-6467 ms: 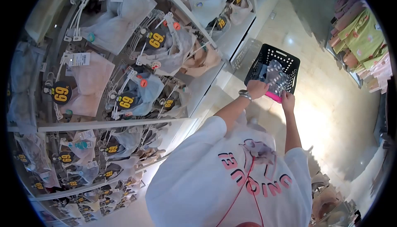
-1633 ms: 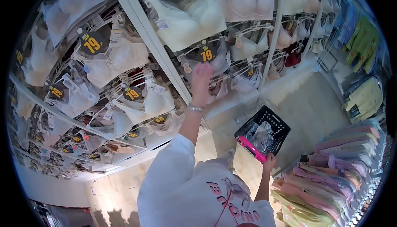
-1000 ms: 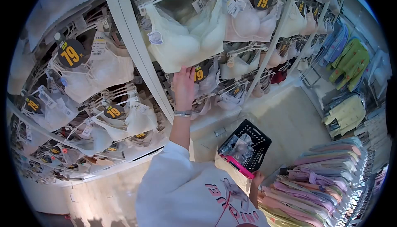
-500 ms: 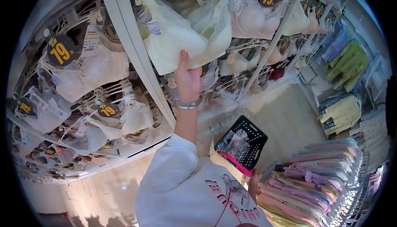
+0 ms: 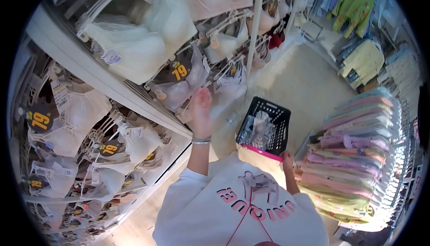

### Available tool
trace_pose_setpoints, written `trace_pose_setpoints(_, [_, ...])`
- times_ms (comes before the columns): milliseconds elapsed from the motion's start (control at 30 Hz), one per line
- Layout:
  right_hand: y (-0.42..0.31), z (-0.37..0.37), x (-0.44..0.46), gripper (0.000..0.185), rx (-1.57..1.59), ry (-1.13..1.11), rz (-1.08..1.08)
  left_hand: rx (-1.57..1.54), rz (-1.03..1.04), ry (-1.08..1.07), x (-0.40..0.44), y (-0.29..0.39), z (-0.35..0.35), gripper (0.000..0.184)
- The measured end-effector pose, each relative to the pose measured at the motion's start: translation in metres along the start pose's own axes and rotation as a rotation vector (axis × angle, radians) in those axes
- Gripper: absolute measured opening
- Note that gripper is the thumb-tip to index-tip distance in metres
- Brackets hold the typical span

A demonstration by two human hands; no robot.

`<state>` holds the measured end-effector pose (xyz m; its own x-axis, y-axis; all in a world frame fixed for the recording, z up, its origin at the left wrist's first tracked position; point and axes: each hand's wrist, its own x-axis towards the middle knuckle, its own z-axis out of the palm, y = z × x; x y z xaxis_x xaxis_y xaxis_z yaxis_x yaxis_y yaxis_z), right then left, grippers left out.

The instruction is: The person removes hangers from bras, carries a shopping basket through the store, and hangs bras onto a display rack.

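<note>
Left hand: the left hand (image 5: 201, 111) is raised beside the hanging display, its fingers blurred and seemingly curled; how far they are open cannot be told, and nothing can be made out in them.
Right hand: the right hand (image 5: 288, 157) has its fingers closed around the end of the pink handle (image 5: 262, 152).
Basket: the black basket (image 5: 280, 127) hangs just beyond the right fingers, to their upper left, tilted in view.
Basket contents: grey patterned items (image 5: 260, 128) lie inside, up and left of the right fingers.
Nearest bra: a pale lilac bra (image 5: 197, 67) hangs just above the left fingertips; whether they touch it cannot be told.
Price tag: a round black tag (image 5: 180, 70) reading 79 sits above and left of the left fingers.
Cream bra: the large cream bra (image 5: 134, 51) hangs farther up and left of the left fingers, apart from them.
White post: a slanting white post (image 5: 107, 85) runs left of the left fingers.
Bracelet: a silver bracelet (image 5: 201, 141) circles the wrist below the left fingers.
Clothes rack: a row of pastel garments (image 5: 354, 156) hangs right of the right fingers.
</note>
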<state>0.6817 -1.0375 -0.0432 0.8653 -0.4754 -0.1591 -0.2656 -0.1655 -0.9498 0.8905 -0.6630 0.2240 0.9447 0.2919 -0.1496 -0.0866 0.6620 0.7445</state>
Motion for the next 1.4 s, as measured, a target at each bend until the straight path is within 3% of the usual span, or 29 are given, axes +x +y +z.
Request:
trace_pose_setpoints(133, [0.013, -0.002, 0.002, 0.030, -0.027, -0.052, -0.024, 0.167, -0.111, -0.290, -0.037, -0.002, 0.027, 0.026])
trace_pose_setpoints(333, [-0.003, -0.002, -0.007, 0.027, 0.094, -0.013, 0.056, 0.309, 0.377, -0.578, -0.078, 0.092, 0.084, 0.026])
trace_pose_setpoints(433, [-0.007, -0.001, -0.006, 0.028, 0.101, -0.019, 0.073, 0.241, 0.640, -0.942, -0.106, 0.124, 0.101, 0.030])
trace_pose_setpoints(500, [-0.008, -0.003, -0.004, 0.028, 0.096, -0.052, 0.100, 0.363, 0.856, -1.188, -0.109, 0.147, 0.100, 0.029])
trace_pose_setpoints(700, [0.000, -0.004, 0.002, 0.029, 0.069, -0.012, 0.073, 0.091, 0.893, -0.950, -0.123, 0.203, 0.075, 0.027])
trace_pose_setpoints(767, [0.000, -0.003, 0.004, 0.029, 0.079, -0.008, 0.074, 0.072, 1.053, -0.724, -0.126, 0.225, 0.082, 0.021])
trace_pose_setpoints(867, [-0.005, -0.009, 0.007, 0.030, 0.059, -0.066, 0.047, 0.133, 1.164, -0.578, -0.120, 0.255, 0.102, 0.033])
trace_pose_setpoints(1133, [-0.030, -0.006, 0.014, 0.030, 0.074, -0.054, -0.004, 0.016, 1.512, -0.660, -0.087, 0.257, 0.104, 0.032])
trace_pose_setpoints(1400, [-0.033, -0.003, 0.022, 0.028, 0.091, 0.033, 0.061, -0.015, 1.617, -0.687, -0.080, 0.257, 0.090, 0.030])
